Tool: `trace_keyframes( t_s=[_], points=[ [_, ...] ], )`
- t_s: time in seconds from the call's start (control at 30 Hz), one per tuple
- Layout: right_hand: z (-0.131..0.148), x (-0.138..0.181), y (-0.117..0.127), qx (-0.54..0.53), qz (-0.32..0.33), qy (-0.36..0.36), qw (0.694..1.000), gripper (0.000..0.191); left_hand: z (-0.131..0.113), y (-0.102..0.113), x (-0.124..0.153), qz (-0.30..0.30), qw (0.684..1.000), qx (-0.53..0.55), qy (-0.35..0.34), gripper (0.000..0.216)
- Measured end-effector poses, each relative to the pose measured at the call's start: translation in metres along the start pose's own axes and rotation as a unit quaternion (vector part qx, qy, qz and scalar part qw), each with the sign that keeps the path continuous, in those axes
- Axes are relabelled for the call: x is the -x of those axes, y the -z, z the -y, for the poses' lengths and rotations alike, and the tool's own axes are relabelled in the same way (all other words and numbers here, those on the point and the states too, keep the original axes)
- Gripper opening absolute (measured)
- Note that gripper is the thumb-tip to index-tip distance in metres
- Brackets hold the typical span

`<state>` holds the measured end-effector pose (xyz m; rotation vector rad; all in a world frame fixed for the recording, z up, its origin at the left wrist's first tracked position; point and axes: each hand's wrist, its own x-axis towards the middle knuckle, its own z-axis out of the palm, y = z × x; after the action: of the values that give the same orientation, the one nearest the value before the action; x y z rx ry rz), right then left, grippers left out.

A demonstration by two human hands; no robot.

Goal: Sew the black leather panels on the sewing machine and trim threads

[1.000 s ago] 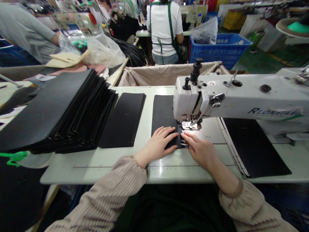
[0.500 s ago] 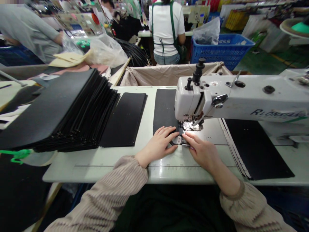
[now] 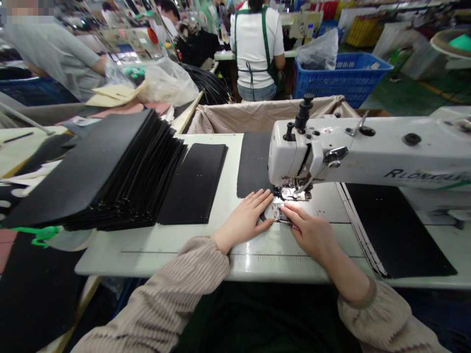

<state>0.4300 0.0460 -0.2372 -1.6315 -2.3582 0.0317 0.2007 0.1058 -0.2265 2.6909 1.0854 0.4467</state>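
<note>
A black sheet panel (image 3: 255,164) lies on the bed of the white sewing machine (image 3: 331,142), partly hidden behind the machine's head. My left hand (image 3: 247,214) rests flat with fingers stretched together, fingertips at the panel's near edge. Beside the lit presser foot and metal plate, my right hand (image 3: 309,231) lies with its fingers extended and pointing left. Nothing shows gripped in either hand. Between the hands sits a small metal guide (image 3: 274,212), partly covered by the fingers.
A tall pile of black panels (image 3: 110,166) stands at the left, with a lower stack (image 3: 195,184) beside it. More black panels with pale edges (image 3: 397,230) lie right. Beyond the table are a cloth-lined bin (image 3: 235,117), a blue crate (image 3: 342,76) and co-workers.
The black panel has slid away from me past the needle area, and its near edge now shows beyond my fingers. Both hands stay almost in place. The whole view has shifted slightly.
</note>
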Motion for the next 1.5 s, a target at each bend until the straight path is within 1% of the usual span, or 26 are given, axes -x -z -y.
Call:
trace_keyframes(
  t_s=[0.43, 0.9, 1.07, 1.17, 1.23, 1.33, 1.37, 1.43, 1.5],
  points=[
    [0.001, -0.001, 0.0, -0.002, -0.005, -0.004, 1.0, 0.053, 0.0, 0.0, -0.001, 0.01, 1.0, -0.02, -0.002, 0.067],
    [0.003, -0.002, 0.001, -0.04, -0.006, -0.022, 0.999, 0.052, 0.005, -0.003, -0.001, -0.002, 1.0, -0.003, -0.003, 0.066],
    [0.005, -0.003, 0.004, -0.048, -0.006, -0.035, 0.998, 0.051, 0.013, -0.011, -0.002, -0.022, 0.999, -0.021, -0.009, 0.073],
    [0.005, -0.002, 0.005, -0.05, -0.01, -0.039, 0.998, 0.049, 0.014, -0.011, -0.004, -0.038, 0.998, -0.042, -0.01, 0.076],
    [0.006, 0.0, 0.007, -0.05, -0.012, -0.043, 0.998, 0.048, 0.009, -0.005, -0.006, -0.053, 0.997, -0.057, 0.01, 0.073],
    [0.006, 0.001, 0.01, -0.048, -0.017, -0.044, 0.998, 0.045, -0.005, 0.006, -0.006, -0.097, 0.987, -0.083, 0.099, 0.057],
    [0.007, 0.001, 0.011, -0.049, -0.019, -0.044, 0.998, 0.045, -0.011, 0.007, -0.005, -0.113, 0.981, -0.095, 0.129, 0.055],
    [0.006, 0.001, 0.015, -0.055, -0.024, -0.043, 0.997, 0.043, -0.023, 0.004, 0.004, -0.138, 0.969, -0.122, 0.165, 0.059],
    [0.005, 0.006, 0.019, -0.067, -0.032, -0.045, 0.996, 0.042, -0.033, -0.005, 0.023, -0.145, 0.964, -0.145, 0.172, 0.068]
  ],
)
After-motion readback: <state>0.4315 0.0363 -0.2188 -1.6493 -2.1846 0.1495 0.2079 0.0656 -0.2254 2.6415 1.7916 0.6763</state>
